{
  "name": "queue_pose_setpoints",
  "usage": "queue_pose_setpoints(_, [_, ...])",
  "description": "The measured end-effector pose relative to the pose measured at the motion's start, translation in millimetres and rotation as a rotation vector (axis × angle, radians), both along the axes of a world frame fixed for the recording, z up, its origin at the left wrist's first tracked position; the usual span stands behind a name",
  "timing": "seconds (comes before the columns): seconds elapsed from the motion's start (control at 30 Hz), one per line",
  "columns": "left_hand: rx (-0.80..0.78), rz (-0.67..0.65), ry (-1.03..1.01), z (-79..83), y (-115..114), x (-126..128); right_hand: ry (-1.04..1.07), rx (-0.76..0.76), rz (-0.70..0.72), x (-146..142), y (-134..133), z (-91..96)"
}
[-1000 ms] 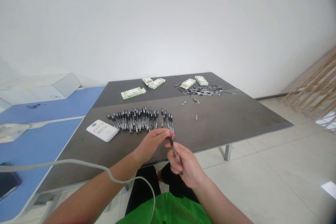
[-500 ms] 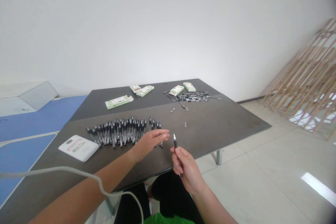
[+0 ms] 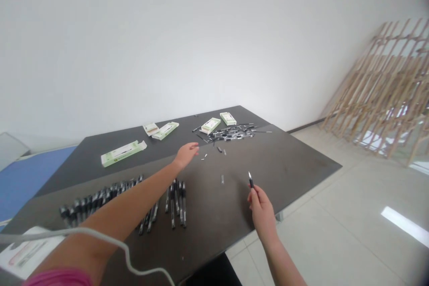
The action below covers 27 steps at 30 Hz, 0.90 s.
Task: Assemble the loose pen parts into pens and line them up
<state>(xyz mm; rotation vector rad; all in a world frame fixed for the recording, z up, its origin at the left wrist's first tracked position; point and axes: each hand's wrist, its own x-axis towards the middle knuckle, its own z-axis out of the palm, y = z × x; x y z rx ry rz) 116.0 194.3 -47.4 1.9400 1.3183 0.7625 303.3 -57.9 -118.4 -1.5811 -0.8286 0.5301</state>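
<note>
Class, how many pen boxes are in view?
5: left box; second box and third box farther back; fourth box and fifth box beside pen parts. More may be hidden.

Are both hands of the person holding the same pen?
No, the right hand alone holds the pen, while the left hand is well apart.

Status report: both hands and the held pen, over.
Right hand: holding pen, tip exposed. Left hand: stretched forward, nothing visible in it. Left forearm: hiding part of the pen row.
</note>
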Motion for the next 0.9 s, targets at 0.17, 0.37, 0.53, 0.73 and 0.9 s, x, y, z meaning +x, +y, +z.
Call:
queue_pose_setpoints(0.17, [0.145, -0.054, 0.234, -13.7, 50, 28, -0.13, -0.046, -0.083, -4, 0, -11.9])
queue_pose_setpoints(0.37, [0.316, -0.46, 0.417, -21.3, 55, 72, -0.258, -0.107, -0.119, -9, -5, -7.0])
queue_pose_setpoints(0.53, [0.346, -0.599, 0.474, -25.1, 47, 90, -0.278, -0.118, -0.121, -9, -6, -4.9])
queue_pose_setpoints(0.73, [0.333, -0.534, 0.374, -6.9, 34, 83, -0.299, -0.114, -0.129, -9, -3, -4.5])
queue_pose_setpoints(0.9, [0.222, -0.405, 0.14, 20.8, -21, 55, -0.288, -0.097, -0.091, -7, -2, 1.0])
